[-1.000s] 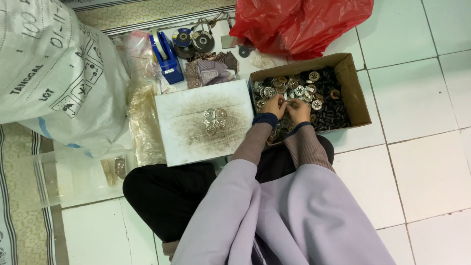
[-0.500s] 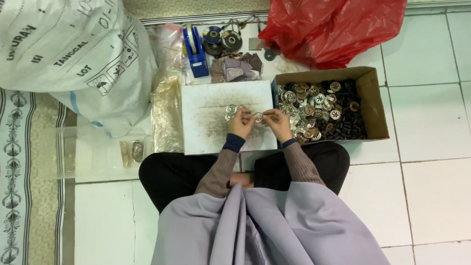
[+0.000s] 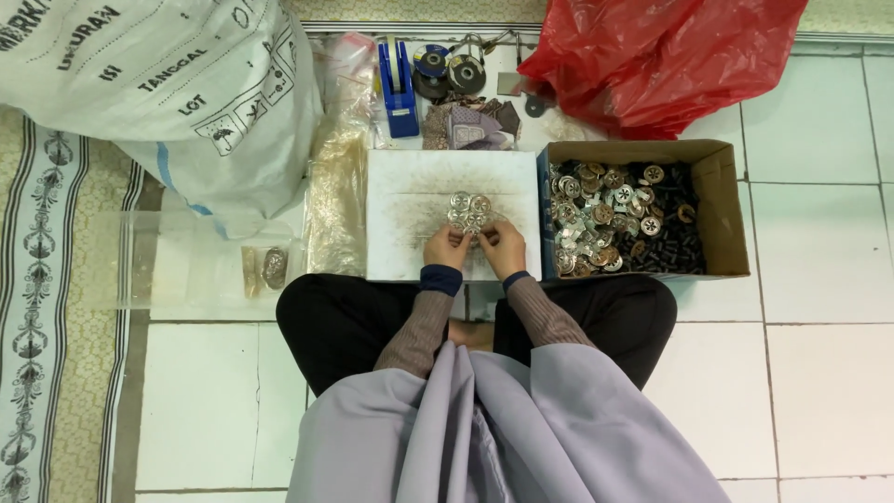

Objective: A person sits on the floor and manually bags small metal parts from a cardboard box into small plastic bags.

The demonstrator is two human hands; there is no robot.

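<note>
My left hand and my right hand rest side by side on a white board stained with dark dust. Their fingertips touch a small cluster of round silver metal discs lying on the board. Each hand seems to pinch a small metal piece, but the fingers hide it. To the right stands an open cardboard box filled with several silver discs and dark parts.
A large white woven sack lies at the upper left, a red plastic bag at the upper right. A blue tape dispenser, tape rolls and clear plastic bags lie around the board. A patterned mat runs along the left.
Both hands left the cardboard box and moved left onto the white board, where they now work at the cluster of discs. The view has shifted right and down.
</note>
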